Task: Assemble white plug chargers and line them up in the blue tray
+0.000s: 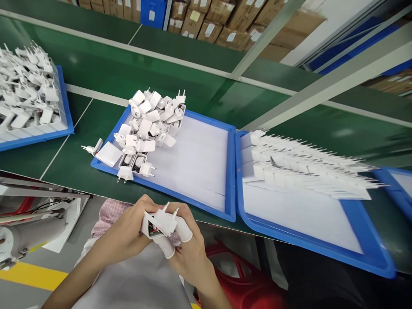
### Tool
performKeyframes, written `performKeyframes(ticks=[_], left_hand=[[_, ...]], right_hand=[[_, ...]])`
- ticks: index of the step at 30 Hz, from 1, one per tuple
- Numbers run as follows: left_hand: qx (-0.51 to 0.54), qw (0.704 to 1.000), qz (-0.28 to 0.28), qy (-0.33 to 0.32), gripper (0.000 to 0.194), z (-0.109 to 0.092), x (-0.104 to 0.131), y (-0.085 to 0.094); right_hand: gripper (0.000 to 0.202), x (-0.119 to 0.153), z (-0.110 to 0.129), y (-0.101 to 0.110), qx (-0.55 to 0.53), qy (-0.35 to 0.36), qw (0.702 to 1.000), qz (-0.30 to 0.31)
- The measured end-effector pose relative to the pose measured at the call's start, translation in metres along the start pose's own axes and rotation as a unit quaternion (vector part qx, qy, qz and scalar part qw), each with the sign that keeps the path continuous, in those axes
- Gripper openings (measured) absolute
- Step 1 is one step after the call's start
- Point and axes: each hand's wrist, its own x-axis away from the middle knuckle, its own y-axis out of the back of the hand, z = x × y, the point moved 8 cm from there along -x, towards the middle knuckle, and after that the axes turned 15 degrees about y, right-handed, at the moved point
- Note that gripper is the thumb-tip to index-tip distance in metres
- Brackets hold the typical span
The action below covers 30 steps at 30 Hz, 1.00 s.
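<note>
Between both hands, just in front of the table's edge, is a white plug-in charger. Its two-pin plug end sits tilted at the mouth of the box-shaped housing, and dark and red parts show inside the gap. My left hand is closed around the housing. White finger cots cover a thumb and a finger of my right hand, which grips the plug end. Beyond my hands, a blue tray holds a heap of similar chargers, several with their plug ends ajar.
To the right, another blue tray carries rows of white chargers with pins outward. A heaped tray of white pieces stands at far left. Metal posts rise behind the trays. A red stool is below the table.
</note>
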Motion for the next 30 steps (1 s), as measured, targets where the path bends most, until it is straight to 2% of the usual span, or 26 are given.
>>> performKeyframes(ticks=[5, 8, 11, 15, 17, 22, 27, 30], left_hand=[[0.009, 0.999, -0.019, -0.034, 0.028, 0.001, 0.001, 0.005], [0.011, 0.999, -0.017, -0.032, 0.029, -0.001, 0.001, 0.005], [0.002, 1.0, -0.007, 0.008, 0.025, 0.001, -0.001, 0.003], [-0.001, 0.999, -0.009, 0.053, 0.018, 0.009, -0.004, 0.0], [0.007, 0.998, -0.024, 0.057, 0.018, 0.013, -0.004, 0.001], [-0.002, 0.998, -0.059, 0.02, 0.028, 0.014, -0.005, 0.005], [-0.011, 0.998, -0.054, 0.041, 0.031, 0.017, -0.008, 0.004], [-0.01, 0.998, -0.043, 0.051, 0.027, 0.016, -0.009, 0.001]], right_hand=[[0.045, 0.001, -0.002, 0.006, 0.029, -0.025, 0.998, -0.042], [0.049, 0.001, 0.0, 0.008, 0.038, -0.009, 0.999, -0.036], [0.047, -0.001, -0.001, 0.005, 0.055, 0.003, 0.998, 0.006], [0.035, -0.002, -0.008, 0.0, 0.095, -0.015, 0.994, 0.048], [0.031, -0.003, -0.01, -0.001, 0.104, -0.019, 0.994, 0.038], [0.031, -0.003, -0.011, 0.002, 0.118, -0.019, 0.993, -0.022], [0.019, -0.007, -0.009, 0.004, 0.189, 0.005, 0.982, -0.004], [0.028, -0.009, -0.009, 0.006, 0.228, 0.018, 0.973, -0.001]])
